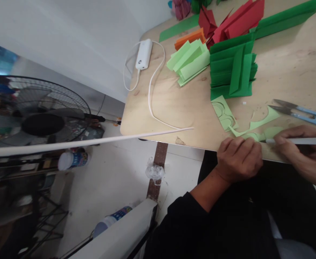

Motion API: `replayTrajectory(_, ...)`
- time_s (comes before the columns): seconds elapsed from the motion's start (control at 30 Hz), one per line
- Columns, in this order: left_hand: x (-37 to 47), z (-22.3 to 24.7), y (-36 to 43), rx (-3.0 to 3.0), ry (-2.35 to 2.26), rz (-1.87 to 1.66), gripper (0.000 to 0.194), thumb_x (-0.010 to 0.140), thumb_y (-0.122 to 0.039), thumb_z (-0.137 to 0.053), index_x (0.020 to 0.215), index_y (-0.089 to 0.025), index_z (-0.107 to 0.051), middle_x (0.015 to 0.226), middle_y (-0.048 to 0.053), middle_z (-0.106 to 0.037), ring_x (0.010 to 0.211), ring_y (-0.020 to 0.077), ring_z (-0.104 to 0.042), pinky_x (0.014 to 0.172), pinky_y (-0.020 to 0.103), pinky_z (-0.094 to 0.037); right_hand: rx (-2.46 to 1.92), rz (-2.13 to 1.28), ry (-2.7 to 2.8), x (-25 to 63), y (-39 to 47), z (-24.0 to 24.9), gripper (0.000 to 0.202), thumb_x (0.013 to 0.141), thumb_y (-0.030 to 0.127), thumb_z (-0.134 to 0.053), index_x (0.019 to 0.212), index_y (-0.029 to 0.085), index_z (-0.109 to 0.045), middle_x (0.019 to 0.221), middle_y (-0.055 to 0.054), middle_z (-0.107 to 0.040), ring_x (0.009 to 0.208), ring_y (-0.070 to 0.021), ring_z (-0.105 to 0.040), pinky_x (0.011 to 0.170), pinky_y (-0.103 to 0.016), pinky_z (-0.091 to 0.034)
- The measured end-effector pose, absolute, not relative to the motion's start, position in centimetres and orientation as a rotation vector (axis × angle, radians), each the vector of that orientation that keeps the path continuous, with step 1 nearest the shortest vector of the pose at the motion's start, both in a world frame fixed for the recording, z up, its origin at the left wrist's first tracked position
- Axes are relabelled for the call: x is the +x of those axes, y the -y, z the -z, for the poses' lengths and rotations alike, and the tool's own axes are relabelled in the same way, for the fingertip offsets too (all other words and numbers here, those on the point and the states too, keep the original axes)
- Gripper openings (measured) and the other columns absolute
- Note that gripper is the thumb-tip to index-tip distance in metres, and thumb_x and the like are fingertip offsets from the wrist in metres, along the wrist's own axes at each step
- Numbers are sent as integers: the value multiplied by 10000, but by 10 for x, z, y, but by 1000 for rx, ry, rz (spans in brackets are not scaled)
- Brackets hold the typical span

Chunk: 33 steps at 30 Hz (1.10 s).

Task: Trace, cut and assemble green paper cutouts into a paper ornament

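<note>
White cable (66, 144) crossing table edge (171, 140), left hand (240, 158) curled on green paper (251, 136), right hand (303, 151) holding white pen (314, 141), open wood (184, 108) leftward

A plain black sleeve (184, 219) ends partway down the forearm, above the bare left hand (238, 158). The right hand (303, 153) is bare too. Black clothing (228, 219) covers the body, with a small pale fleck (251, 200) and a greyish patch (295, 249) near right.
</note>
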State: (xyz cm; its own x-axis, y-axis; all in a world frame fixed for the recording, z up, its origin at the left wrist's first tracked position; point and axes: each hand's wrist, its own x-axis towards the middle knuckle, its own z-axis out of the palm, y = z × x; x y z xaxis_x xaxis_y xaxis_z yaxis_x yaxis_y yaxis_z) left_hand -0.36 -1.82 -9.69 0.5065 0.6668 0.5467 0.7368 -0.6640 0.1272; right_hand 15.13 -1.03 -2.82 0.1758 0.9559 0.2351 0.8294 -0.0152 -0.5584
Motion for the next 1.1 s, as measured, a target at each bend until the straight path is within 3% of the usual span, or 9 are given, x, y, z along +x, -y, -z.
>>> replayTrajectory(0.33, -3, 93, 17, -2572, 1230, 963, 253, 839, -262, -504, 977, -181, -701, 1049, 66, -687, 946, 202, -595, 847, 376, -404, -1878, -332, 1643, 150, 9, 29, 319, 738, 536, -518, 696, 229, -594, 723, -32, -639, 668, -184, -596, 623, -342, -448)
replayTrajectory(0.57, -3, 88, 15, -2472, 1215, 1139, 228, 819, -244, -515, 900, -159, -709, 999, 46, -696, 903, 174, -591, 826, 339, -416, -1848, -303, 1656, 151, 10, 31, 318, 752, 536, -512, 719, 234, -606, 713, -30, -637, 627, -182, -580, 584, -345, -433)
replayTrajectory(0.93, -4, 98, 19, -2662, 1235, 780, 301, 863, -297, -468, 1057, -210, -681, 1093, 72, -675, 983, 216, -601, 851, 392, -418, -1914, -363, 1605, 150, 10, 28, 306, 727, 536, -513, 688, 241, -584, 718, -25, -634, 663, -189, -599, 611, -350, -453)
replayTrajectory(1.1, -3, 93, 17, -2567, 1235, 976, 261, 842, -267, -489, 972, -189, -702, 1052, 61, -685, 950, 195, -599, 845, 368, -416, -1892, -364, 1602, 149, 10, 29, 295, 727, 529, -534, 714, 240, -592, 716, -18, -632, 666, -179, -595, 629, -339, -449)
